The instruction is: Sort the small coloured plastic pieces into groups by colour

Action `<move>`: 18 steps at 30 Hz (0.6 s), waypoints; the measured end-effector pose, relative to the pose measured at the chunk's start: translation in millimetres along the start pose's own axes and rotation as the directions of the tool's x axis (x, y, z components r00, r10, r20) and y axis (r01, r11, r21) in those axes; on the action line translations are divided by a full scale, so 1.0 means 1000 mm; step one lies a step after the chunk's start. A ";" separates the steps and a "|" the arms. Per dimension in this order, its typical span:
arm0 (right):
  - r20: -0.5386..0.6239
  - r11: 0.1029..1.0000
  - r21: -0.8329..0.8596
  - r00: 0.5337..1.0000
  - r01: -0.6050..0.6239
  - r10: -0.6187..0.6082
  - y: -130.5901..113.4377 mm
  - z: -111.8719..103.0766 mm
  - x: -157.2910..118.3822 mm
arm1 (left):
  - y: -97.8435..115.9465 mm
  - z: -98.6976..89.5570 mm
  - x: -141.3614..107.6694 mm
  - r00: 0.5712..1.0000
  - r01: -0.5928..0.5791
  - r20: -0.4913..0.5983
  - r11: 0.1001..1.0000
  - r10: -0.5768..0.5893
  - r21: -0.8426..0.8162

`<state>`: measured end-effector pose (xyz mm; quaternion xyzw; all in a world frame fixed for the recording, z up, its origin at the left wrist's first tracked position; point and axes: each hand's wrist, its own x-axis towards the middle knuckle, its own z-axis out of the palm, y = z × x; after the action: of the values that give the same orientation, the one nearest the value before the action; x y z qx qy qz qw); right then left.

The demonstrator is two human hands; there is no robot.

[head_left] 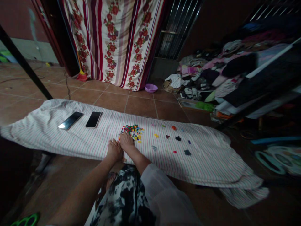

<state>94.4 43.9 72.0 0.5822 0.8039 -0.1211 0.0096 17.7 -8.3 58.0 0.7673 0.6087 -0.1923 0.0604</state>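
Note:
A heap of tiny, many-coloured pieces (134,128), perhaps beads or small bricks, lies on the striped cloth (150,175). My right hand (126,140) is over the heap's left near edge, fingers bent down and drawn together; whatever they pinch is too small to make out. Close beside it, almost touching, my left hand (114,151) rests on the cloth with its fingers slightly apart and nothing visible in them. To the right lie small single-colour groups: yellow pieces (156,135), black pieces (178,138), orange pieces (173,127), grey pieces (154,147) and dark grey-green pieces (187,152).
Two phones lie on the cloth to the left, one dark phone (93,119) and one reflecting light (71,120). Beyond are a floral curtain (113,44), a purple basin (151,88), a red broom (82,76) and a large clothes pile (223,66).

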 end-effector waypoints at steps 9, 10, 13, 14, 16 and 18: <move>-0.063 0.995 0.102 0.998 0.019 -0.012 0.005 0.011 0.006 | 0.002 -0.001 0.000 0.997 0.071 0.033 0.996 -0.069 -0.047; -0.085 0.990 0.138 0.996 0.028 -0.016 0.008 0.012 0.006 | 0.002 -0.002 0.000 0.996 0.080 0.038 0.996 -0.078 -0.042; -0.155 0.969 0.247 0.988 0.033 0.006 0.016 0.015 0.005 | 0.003 -0.003 -0.001 0.994 0.098 0.048 0.995 -0.096 -0.031; -0.174 0.960 0.278 0.984 0.028 0.022 0.019 0.016 0.005 | 0.003 -0.004 -0.001 0.994 0.102 0.051 0.994 -0.100 -0.030; -0.209 0.943 0.332 0.977 0.020 0.052 0.025 0.019 0.004 | 0.004 -0.004 -0.001 0.993 0.107 0.058 0.994 -0.105 -0.030; -0.244 0.923 0.384 0.967 0.032 0.068 0.031 0.024 0.004 | 0.004 -0.004 -0.001 0.992 0.110 0.062 0.993 -0.108 -0.030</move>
<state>119.4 51.8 42.5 0.5908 0.7536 -0.2013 -0.2060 22.1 -8.7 60.9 0.7257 0.6507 -0.2082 0.0810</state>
